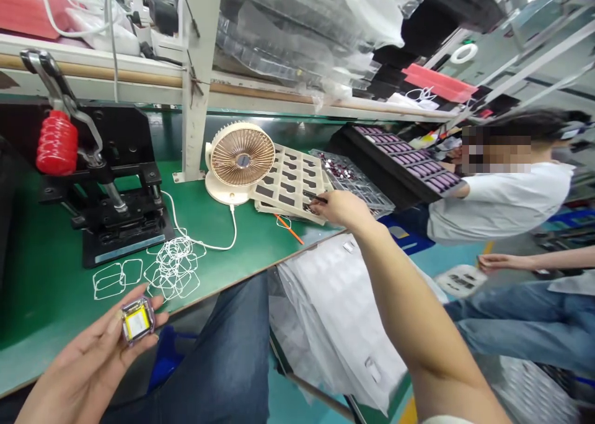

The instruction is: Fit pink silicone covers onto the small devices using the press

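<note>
My left hand (88, 362) is low at the left, palm up, its fingers curled around a small square clear-framed part with a yellow centre (137, 320). My right hand (341, 208) reaches out to the near edge of a beige compartment tray (290, 182) that holds several dark rectangular pieces. Its fingers pinch a thin dark tool (317, 197) whose tip rests on the tray. A pile of white square gasket rings (160, 272) lies on the green mat (41, 275) between my hands.
A black hand press with a red-gripped lever (93, 170) stands at the left. A small beige fan (240, 160) sits beside the tray, its white cable trailing. Another seated person (502, 194) works at dark trays (400, 157) to the right. Stacked clear trays (325, 312) rest by my knee.
</note>
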### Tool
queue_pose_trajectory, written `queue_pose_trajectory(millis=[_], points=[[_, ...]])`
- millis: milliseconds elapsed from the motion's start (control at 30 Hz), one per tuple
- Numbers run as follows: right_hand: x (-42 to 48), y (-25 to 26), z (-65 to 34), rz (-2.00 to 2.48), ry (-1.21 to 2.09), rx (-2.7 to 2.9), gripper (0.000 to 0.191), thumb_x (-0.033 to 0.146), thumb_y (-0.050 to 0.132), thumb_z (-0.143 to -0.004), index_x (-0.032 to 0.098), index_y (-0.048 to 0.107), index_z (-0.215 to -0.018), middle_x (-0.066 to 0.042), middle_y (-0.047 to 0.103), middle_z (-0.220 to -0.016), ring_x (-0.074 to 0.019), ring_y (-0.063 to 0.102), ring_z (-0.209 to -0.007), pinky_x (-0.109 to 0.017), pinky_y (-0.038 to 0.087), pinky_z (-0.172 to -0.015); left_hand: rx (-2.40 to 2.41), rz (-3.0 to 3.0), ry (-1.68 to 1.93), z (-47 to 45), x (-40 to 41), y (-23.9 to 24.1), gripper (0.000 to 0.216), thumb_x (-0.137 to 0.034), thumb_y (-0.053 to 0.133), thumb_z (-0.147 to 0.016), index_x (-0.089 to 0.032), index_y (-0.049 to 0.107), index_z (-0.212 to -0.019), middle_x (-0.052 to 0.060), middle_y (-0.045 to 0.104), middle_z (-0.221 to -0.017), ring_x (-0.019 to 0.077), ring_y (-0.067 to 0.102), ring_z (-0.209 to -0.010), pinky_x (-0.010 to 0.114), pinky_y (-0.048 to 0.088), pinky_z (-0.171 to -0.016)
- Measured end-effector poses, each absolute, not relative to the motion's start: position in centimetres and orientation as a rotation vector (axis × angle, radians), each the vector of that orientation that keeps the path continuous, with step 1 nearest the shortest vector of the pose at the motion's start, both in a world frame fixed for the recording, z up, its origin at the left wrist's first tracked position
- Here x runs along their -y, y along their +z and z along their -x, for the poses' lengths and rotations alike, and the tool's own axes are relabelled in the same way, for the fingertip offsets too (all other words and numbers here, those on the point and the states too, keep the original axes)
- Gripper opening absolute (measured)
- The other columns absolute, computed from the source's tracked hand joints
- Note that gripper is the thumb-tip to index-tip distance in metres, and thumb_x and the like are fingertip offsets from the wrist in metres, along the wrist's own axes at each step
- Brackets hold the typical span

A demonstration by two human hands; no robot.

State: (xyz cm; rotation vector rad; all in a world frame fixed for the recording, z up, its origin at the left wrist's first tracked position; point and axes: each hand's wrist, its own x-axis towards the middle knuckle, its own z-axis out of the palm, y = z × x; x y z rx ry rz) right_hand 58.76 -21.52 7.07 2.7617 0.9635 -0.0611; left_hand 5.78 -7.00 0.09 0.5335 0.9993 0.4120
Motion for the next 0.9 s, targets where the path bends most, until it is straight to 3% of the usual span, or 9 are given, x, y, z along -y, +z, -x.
queue_pose_trajectory(millis=[300,500,733,900], points=[[21.2,8.0,-60.5,-2.563,-0.081,-1.24,0.033,0.042,0.061,-0.097,0.023,0.083,-0.113,-0.01,0.08,-0.115,-0.0277,0.073,-0.103,-0.03,0.052,-0.083,-0.979,-0.535,0.36,-5.2,7.6,0.0,0.068,-0.044,0.09,-0.08,-0.023,0.073,-0.143,0.015,0.074,-0.143,0.0444,0.063,-0.139,0.032,0.071,-0.087],[21.3,8.1,-60.8,-2.506,-0.136,-1.257,0.035,0.043,0.07,-0.09,0.029,0.083,-0.12,-0.007,0.08,-0.115,-0.0275,0.073,-0.1,-0.03,0.052,-0.08,-0.97,-0.554,0.355,-5.7,8.1,0.9,0.06,-0.046,0.09,-0.081,-0.025,0.078,-0.136,0.012,0.076,-0.14,0.0418,0.07,-0.13,0.031,0.07,-0.085],[20.6,8.0,-61.0,-2.452,-0.135,-1.265,0.027,0.041,0.069,-0.093,0.025,0.084,-0.109,-0.011,0.079,-0.108,-0.0289,0.073,-0.096,-0.033,0.053,-0.078,-0.967,-0.543,0.353,-6.4,8.6,1.7,0.055,-0.046,0.084,-0.088,-0.02,0.077,-0.136,0.016,0.077,-0.137,0.039,0.072,-0.127,0.029,0.069,-0.084],[20.4,8.1,-61.4,-2.395,-0.135,-1.354,0.032,0.041,0.06,-0.101,0.023,0.081,-0.117,-0.012,0.078,-0.118,-0.0289,0.072,-0.105,-0.033,0.053,-0.086,-0.954,-0.532,0.336,-6.5,8.7,1.8,0.056,-0.046,0.085,-0.087,-0.022,0.076,-0.138,0.015,0.076,-0.139,0.0386,0.068,-0.133,0.029,0.068,-0.087]])
